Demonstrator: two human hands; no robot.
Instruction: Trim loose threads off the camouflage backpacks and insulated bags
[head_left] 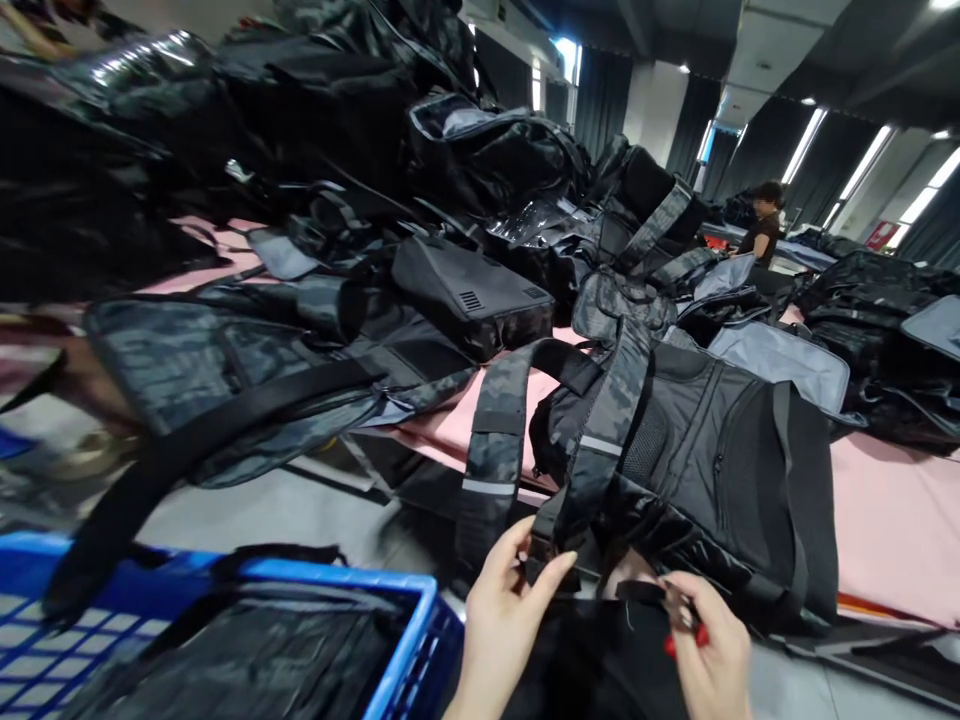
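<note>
A black backpack [750, 430] lies on the table with its padded back panel up. Its camouflage shoulder straps [611, 420] with pale reflective bands hang over the table's front edge. My left hand [510, 595] is closed on the lower end of one shoulder strap, pinching it between thumb and fingers near a dark buckle-like part. To the right, my right hand [709, 640] is closed around small red-handled thread snips [681, 615], partly hidden by the fingers. A short dark webbing end lies close to the snips; whether they touch it I cannot tell.
A blue plastic crate [431, 610] holding dark bags stands at lower left. Another camouflage bag [187, 370] overhangs the table, its black strap trailing over the crate. Piled bags [322, 110] cover the back of the pink-topped table [900, 520]. A person [763, 230] is farther off at right.
</note>
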